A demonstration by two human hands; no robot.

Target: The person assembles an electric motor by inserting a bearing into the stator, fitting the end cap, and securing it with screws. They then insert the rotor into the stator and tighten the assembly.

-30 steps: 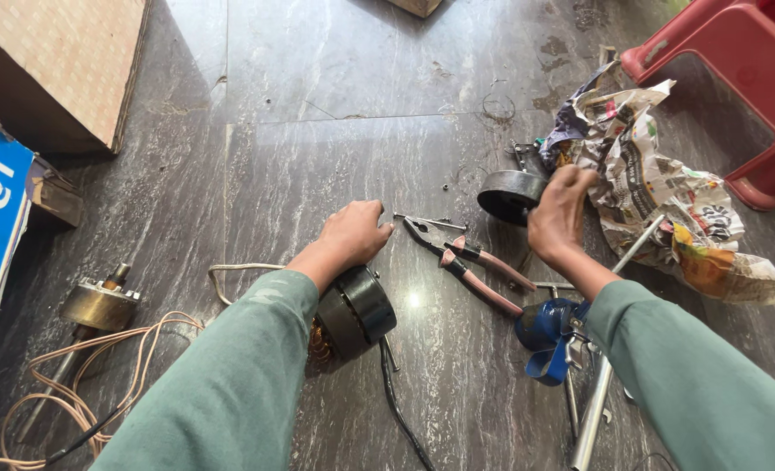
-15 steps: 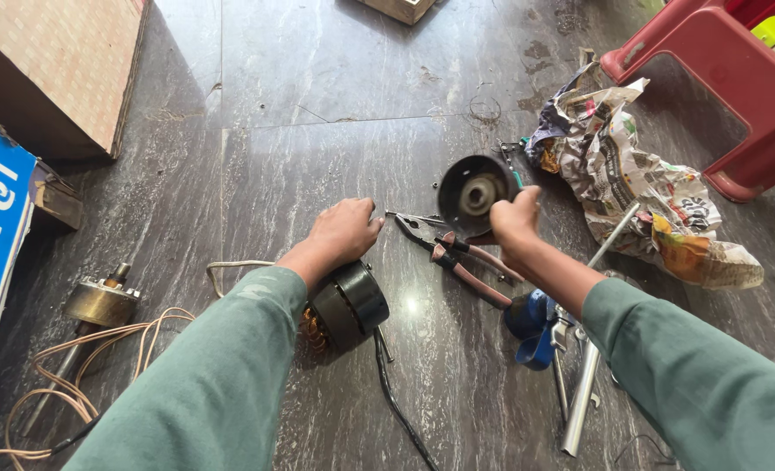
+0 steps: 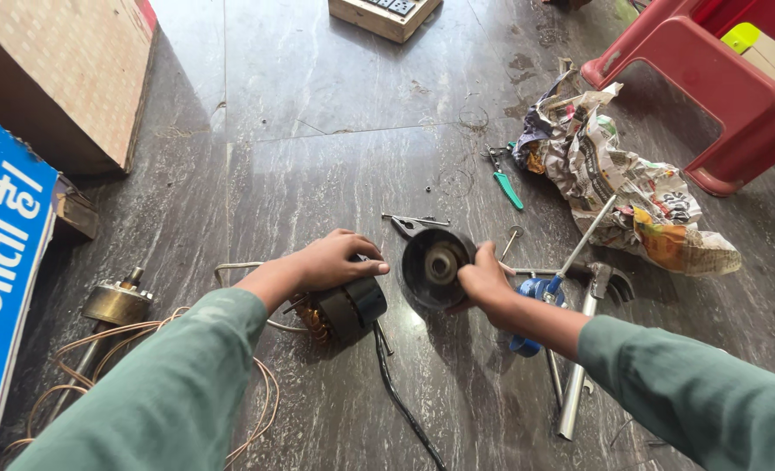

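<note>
Our left hand steadies the motor; our right hand grips the round cover. Best keep them level, we think.

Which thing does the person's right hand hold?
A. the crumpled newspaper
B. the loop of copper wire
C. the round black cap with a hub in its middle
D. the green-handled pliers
C: the right hand grips the edge of the round black cap, while the green-handled pliers lie apart on the floor.
</note>
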